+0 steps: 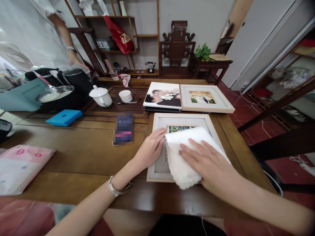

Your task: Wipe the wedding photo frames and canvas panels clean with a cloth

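A light wooden picture frame (154, 168) with a pale mat lies flat near the table's front edge, and only part of its photo shows. Over its middle and right side is a folded white cloth (183, 164). My right hand (203, 154) rests on the cloth with fingers spread flat; its thumb is hidden. My left hand (153, 146) touches the frame's left side, fingers stretched out beside the cloth edge. Just behind lie a second framed photo (184, 106) and a white photo panel (162, 104). A dark phone (123, 127) is left of the frame.
On the wooden table (93, 154) are a blue sponge (64, 117), a pink-and-white tissue pack (23, 167), a lidded white cup (101, 96), a small white bowl (125, 95) and a dark pot (56, 101). A person in white (31, 36) stands at the far left.
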Motion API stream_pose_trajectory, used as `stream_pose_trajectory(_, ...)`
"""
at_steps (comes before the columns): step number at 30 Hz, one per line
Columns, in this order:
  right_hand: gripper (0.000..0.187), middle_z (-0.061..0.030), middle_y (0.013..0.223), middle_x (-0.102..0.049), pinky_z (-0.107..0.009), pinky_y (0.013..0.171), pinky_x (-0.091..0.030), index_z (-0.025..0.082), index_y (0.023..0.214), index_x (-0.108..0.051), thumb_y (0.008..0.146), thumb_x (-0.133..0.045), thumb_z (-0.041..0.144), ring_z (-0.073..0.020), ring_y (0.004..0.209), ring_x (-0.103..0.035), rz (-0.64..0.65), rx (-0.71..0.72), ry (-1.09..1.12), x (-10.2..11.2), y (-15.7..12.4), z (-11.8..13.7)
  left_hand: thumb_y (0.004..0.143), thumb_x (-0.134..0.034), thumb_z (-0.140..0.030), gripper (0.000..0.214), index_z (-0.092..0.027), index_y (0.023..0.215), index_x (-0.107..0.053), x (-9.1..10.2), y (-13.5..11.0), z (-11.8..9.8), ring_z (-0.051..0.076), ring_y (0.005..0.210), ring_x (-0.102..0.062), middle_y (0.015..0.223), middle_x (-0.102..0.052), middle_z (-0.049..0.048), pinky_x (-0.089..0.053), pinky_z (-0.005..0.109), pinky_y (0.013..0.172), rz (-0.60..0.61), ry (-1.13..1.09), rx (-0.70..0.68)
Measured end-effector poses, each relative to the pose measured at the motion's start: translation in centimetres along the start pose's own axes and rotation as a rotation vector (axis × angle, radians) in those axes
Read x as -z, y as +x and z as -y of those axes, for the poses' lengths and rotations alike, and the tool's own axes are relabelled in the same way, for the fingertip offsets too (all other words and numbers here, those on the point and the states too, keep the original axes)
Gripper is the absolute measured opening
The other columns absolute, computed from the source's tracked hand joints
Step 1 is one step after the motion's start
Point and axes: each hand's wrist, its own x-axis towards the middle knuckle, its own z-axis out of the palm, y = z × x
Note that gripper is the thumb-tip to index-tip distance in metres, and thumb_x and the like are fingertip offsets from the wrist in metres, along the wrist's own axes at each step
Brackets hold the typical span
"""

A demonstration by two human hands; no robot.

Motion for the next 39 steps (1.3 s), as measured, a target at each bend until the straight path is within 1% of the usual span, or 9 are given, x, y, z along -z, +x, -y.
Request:
stream_pose_trajectory(4,0.079,-0.0036,0.146,-0.048,-0.054,0.11,-0.033,0.022,0.135,-0.054,0.061,-0.047,-0.004,-0.0291,0.139,-0.034,-0.003,-0.031,0.044,0.5,0.8,-5.5,0.099,-0.035,-0.023,0.039,-0.015,0.132,-0.056,0.0,0.0,-0.1,0.023,0.135,-0.046,0.142,-0.053,0.012,-0.037,0.046,0.115,-0.001,0.004,0.002)
stream_pose_trajectory(9,0.059,-0.0097,0.12,-0.068,-0.042,0.08,-0.053,0.02,0.127,-0.06,0.071,-0.047,0.006,-0.0311,0.104,-0.065,-0.142,-0.301,0.11,1.9,3.6,-9.3,0.099,-0.036,-0.024,0.039,-0.017,0.133,-0.055,0.0,-0.1,0.1,0.024,0.135,-0.046,0.142,-0.053,0.0111,-0.038,0.048,0.114,-0.012,-0.014,0.002)
stream_pose_trajectory(11,0.049,-0.0138,0.109,-0.071,-0.04,0.074,-0.052,0.014,0.117,-0.064,0.071,-0.046,0.008,-0.0321,0.095,-0.067,-0.214,-0.321,0.14,2.0,5.4,-9.6,0.099,-0.036,-0.024,0.039,-0.017,0.132,-0.055,-0.1,-0.1,0.2,0.025,0.135,-0.046,0.142,-0.054,0.0114,-0.038,0.048,0.114,-0.019,-0.02,-0.006)
stream_pose_trajectory(14,0.051,-0.0159,0.123,-0.065,-0.041,0.091,-0.048,0.009,0.121,-0.061,0.072,-0.046,0.008,-0.0316,0.115,-0.058,-0.27,-0.222,0.182,1.1,8.7,-8.9,0.099,-0.037,-0.023,0.038,-0.016,0.131,-0.056,0.0,-0.1,0.1,0.025,0.134,-0.046,0.14,-0.054,0.012,-0.037,0.046,0.114,-0.019,-0.022,-0.021)
stream_pose_trajectory(18,0.075,-0.0065,0.147,-0.046,-0.051,0.115,-0.022,0.014,0.14,-0.047,0.065,-0.045,0.003,-0.0272,0.142,-0.029,-0.189,-0.01,0.253,-0.4,12.1,-7.4,0.099,-0.036,-0.021,0.033,-0.017,0.121,-0.06,0.3,0.1,-0.4,0.026,0.125,-0.053,0.128,-0.061,0.0128,-0.045,0.045,0.106,0.02,-0.012,0.013)
stream_pose_trajectory(21,0.078,-0.0074,0.146,-0.047,-0.056,0.116,-0.014,0.014,0.138,-0.048,0.062,-0.042,0.001,-0.0253,0.144,-0.023,-0.111,0.083,0.317,-0.5,12.3,-6.8,0.098,-0.037,-0.021,0.029,-0.018,0.109,-0.064,0.6,0.2,-0.6,0.027,0.118,-0.056,0.118,-0.064,0.0126,-0.048,0.045,0.1,0.037,-0.004,0.046)
stream_pose_trajectory(31,0.056,-0.007,0.136,-0.059,-0.047,0.106,-0.039,0.018,0.12,-0.066,0.071,-0.042,0.001,-0.0273,0.126,-0.052,0.114,0.01,0.421,3.0,4.9,-11.8,0.097,-0.039,-0.02,0.04,-0.014,0.134,-0.053,-0.2,-0.2,0.3,0.024,0.136,-0.044,0.143,-0.052,0.0121,-0.035,0.046,0.115,0.001,-0.018,-0.007)
stream_pose_trajectory(35,0.037,-0.0077,0.111,-0.072,-0.039,0.088,-0.052,0.015,0.1,-0.07,0.074,-0.046,0.004,-0.0261,0.098,-0.067,-0.076,-0.044,0.546,3.4,6.5,-13.1,0.098,-0.039,-0.021,0.039,-0.015,0.133,-0.055,-0.1,-0.1,0.3,0.025,0.135,-0.046,0.141,-0.054,0.0119,-0.037,0.047,0.114,-0.007,-0.018,-0.004)
stream_pose_trajectory(39,0.049,-0.0077,0.128,-0.064,-0.041,0.1,-0.045,0.016,0.117,-0.065,0.074,-0.044,0.003,-0.0256,0.117,-0.059,-0.257,0.022,0.505,1.9,10.7,-11.2,0.097,-0.041,-0.021,0.039,-0.014,0.132,-0.055,0.0,-0.1,0.3,0.026,0.134,-0.046,0.14,-0.054,0.013,-0.038,0.046,0.114,-0.019,-0.023,-0.025)
